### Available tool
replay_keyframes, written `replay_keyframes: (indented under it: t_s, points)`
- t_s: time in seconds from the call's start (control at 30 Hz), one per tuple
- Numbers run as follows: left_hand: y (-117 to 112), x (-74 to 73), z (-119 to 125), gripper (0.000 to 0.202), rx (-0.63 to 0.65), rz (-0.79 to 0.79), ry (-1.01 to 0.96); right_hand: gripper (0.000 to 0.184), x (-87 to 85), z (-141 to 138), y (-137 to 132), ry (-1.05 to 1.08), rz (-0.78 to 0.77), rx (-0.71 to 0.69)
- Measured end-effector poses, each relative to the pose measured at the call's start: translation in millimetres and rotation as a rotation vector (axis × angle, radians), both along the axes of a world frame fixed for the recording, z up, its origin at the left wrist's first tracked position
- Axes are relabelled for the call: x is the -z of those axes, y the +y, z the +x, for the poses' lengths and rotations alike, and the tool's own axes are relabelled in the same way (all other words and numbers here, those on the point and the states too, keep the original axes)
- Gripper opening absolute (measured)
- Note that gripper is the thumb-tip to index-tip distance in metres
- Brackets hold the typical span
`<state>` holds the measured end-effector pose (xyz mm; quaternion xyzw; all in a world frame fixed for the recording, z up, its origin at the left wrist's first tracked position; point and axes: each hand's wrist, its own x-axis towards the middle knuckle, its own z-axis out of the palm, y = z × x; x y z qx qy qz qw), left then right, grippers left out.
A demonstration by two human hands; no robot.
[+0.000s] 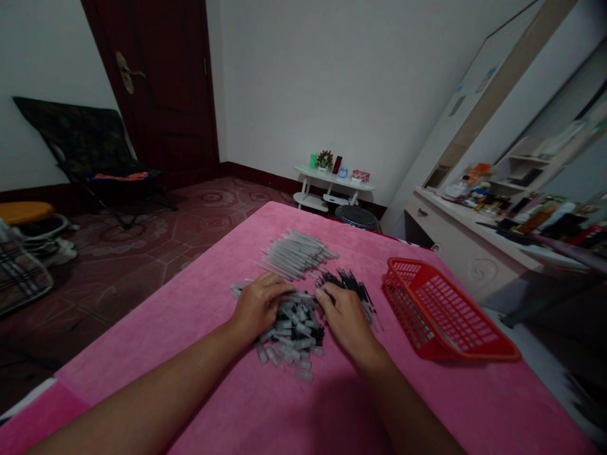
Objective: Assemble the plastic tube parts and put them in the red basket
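Observation:
Over a heap of clear pen caps (287, 347) mixed with small black pieces, both hands face each other. My left hand (258, 304) is closed around a pale pen barrel (303, 295), which points toward the right. At the barrel's other end, my right hand (345, 315) pinches with thumb and fingers; whether it grips the barrel or a small part there is hidden. Just beyond the hands lies a stack of whitish pen barrels (296, 253). Dark, thin pen refills (353, 282) are spread behind and beside my right hand, partly covered by it.
A red plastic basket (436, 336) stands at the right on the pink-covered table (190, 341). Farther off are a low white shelf (310, 202), a dark round stool (356, 217), a folding chair (85, 142) and a cluttered dresser (474, 243).

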<state>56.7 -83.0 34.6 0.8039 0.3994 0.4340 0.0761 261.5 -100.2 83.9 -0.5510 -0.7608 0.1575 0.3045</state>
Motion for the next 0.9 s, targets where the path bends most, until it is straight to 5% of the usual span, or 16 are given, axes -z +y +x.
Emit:
replay_keyframes:
  t_s: [0.23,0.43,0.53,0.73,0.9]
  points:
    - [1,-0.8,0,0.022,-0.006,-0.001,-0.004,0.020,1.6,0,0,0.038,-0.006,-0.023]
    - [1,1.6,0,0.026,0.040,0.054,0.013,0.043,16.9,2,9,0.355,-0.441,-0.051]
    - [2,-1.3,-4,0.026,0.026,0.065,-0.022,0.045,16.9,12,15,0.385,-0.429,-0.009]
    - [11,-15.7,-12,0.011,-0.196,-0.101,-0.619,0.016,1.3,27,16,-0.188,-0.106,0.194]
    - [12,-21.1,-3,0.034,0.015,-0.547,-1.204,0.011,-0.7,17,7,-0.459,-0.061,0.229]
